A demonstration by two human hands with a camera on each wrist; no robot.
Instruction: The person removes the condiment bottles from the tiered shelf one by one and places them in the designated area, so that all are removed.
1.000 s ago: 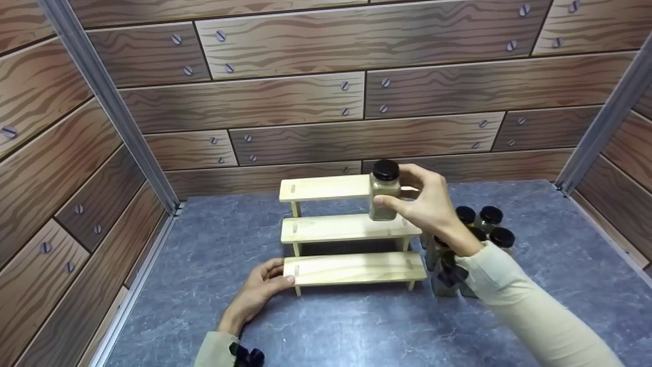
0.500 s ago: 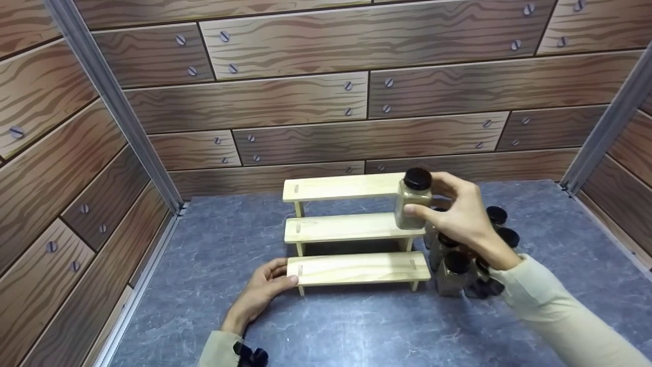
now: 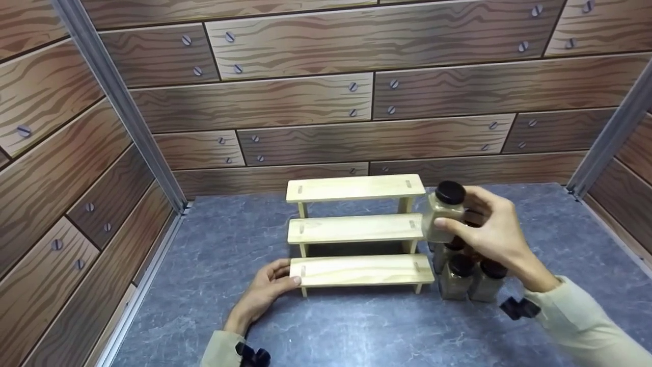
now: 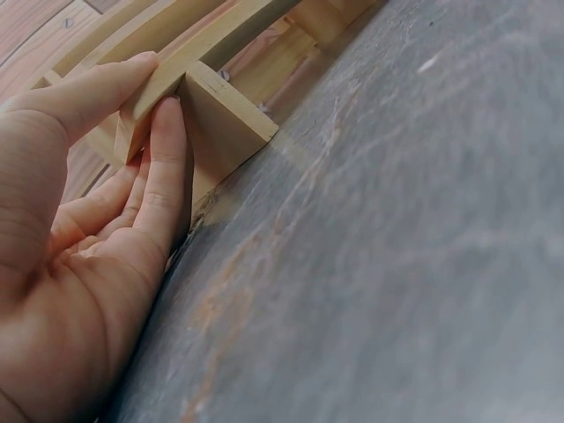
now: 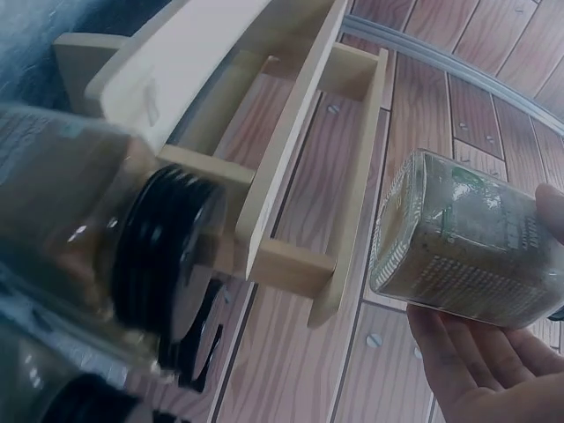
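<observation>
A three-step pale wooden rack (image 3: 356, 229) stands on the grey-blue surface, its shelves bare in the head view. At the left end of its lowest step, my left hand (image 3: 261, 289) pinches the board, thumb on top and fingers beneath, as the left wrist view confirms. My right hand (image 3: 491, 232) holds a square glass spice jar (image 3: 439, 216) with a black lid, upright and raised just right of the middle step. In the right wrist view the jar's printed glass side (image 5: 476, 238) shows, fingers along it. Its contents look greenish-beige.
Several similar black-lidded jars (image 3: 458, 278) stand close together right of the rack, partly hidden behind my right hand. A wood-patterned back wall (image 3: 305, 102) and side walls with metal corner posts (image 3: 127, 112) enclose the surface.
My right hand has carried the jar right and slightly down, from in front of the upper steps to beside the rack above the other jars. My left hand keeps its hold on the lowest step.
</observation>
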